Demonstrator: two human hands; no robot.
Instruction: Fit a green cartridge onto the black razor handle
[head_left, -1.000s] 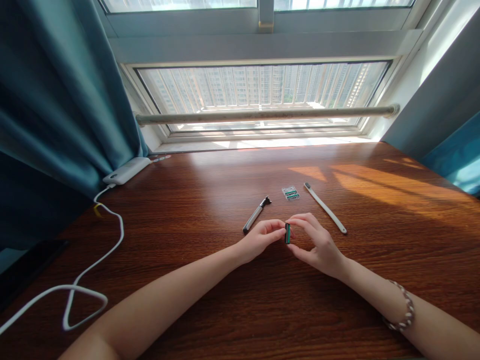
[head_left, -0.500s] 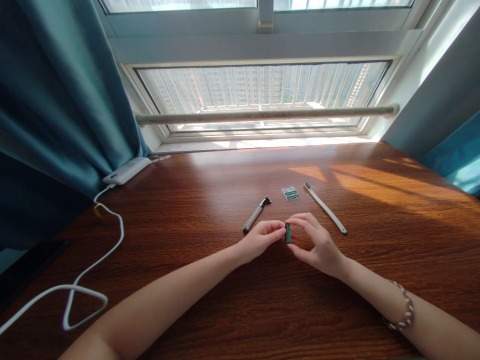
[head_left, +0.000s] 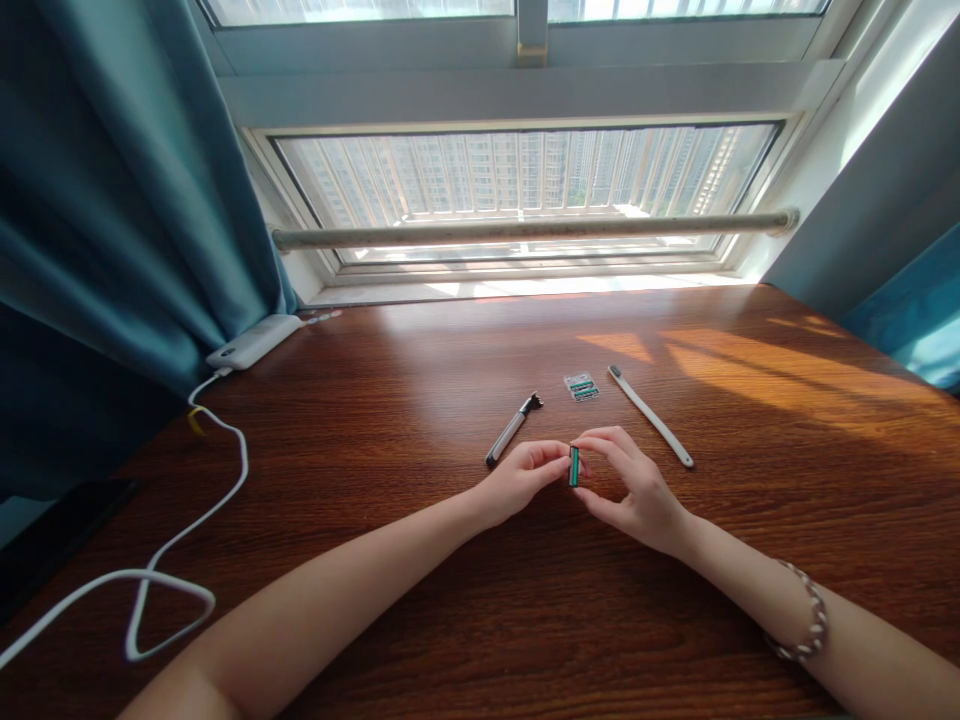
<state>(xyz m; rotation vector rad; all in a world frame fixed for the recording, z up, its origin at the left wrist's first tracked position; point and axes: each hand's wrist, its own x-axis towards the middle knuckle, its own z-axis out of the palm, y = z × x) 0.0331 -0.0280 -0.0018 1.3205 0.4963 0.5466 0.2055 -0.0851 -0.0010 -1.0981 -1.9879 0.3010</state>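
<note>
Both hands meet over the middle of the wooden desk [head_left: 420, 620]. My right hand [head_left: 631, 492] pinches a small green and black razor cartridge [head_left: 574, 466] upright between thumb and fingers. My left hand [head_left: 523, 480] has its fingers curled, with the fingertips touching the cartridge's left side. Just behind my left hand lies a razor handle [head_left: 511, 430] without a head. A small clear pack of spare cartridges [head_left: 581, 386] sits farther back, and a white toothbrush [head_left: 649, 415] lies diagonally beside my right hand.
A white power bank [head_left: 253, 341] rests at the back left by the teal curtain [head_left: 112, 200], its white cable [head_left: 172, 540] looping across the desk's left side. A dark flat object [head_left: 52, 540] lies at the left edge. A window with a rail [head_left: 525, 230] stands behind.
The cartridge has turned slightly between the fingers and shows more of its green side. The hands and arms stay where they were.
</note>
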